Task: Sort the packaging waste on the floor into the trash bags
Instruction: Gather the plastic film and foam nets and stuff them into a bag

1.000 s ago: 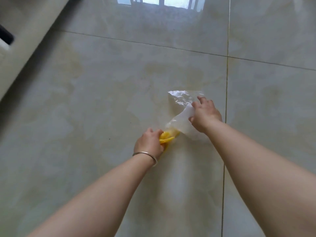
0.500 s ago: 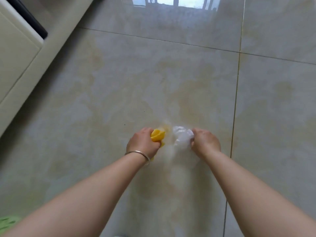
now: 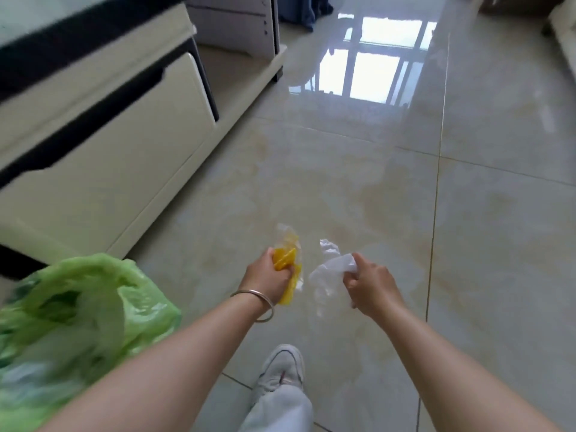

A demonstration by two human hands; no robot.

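I had risen from my crouch over the floor [image 3: 358, 188], so the cabinet [image 3: 103, 126] now filled the upper left of the frame and the green trash bag [image 3: 71, 310] had come in at lower left. My left hand [image 3: 268, 277] had lifted the yellow wrapper [image 3: 285, 260], fingers curled tight around it; my right hand [image 3: 371, 286] pinched the crumpled clear plastic [image 3: 330, 269]. Both pieces were off the tiles, ready for bagging, I judged.

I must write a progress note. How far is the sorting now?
Done: both pieces are off the floor. In hand: the left hand grips the yellow wrapper, the right hand grips the clear plastic. Left: neither is in a bag yet; the green bag sits at the left.
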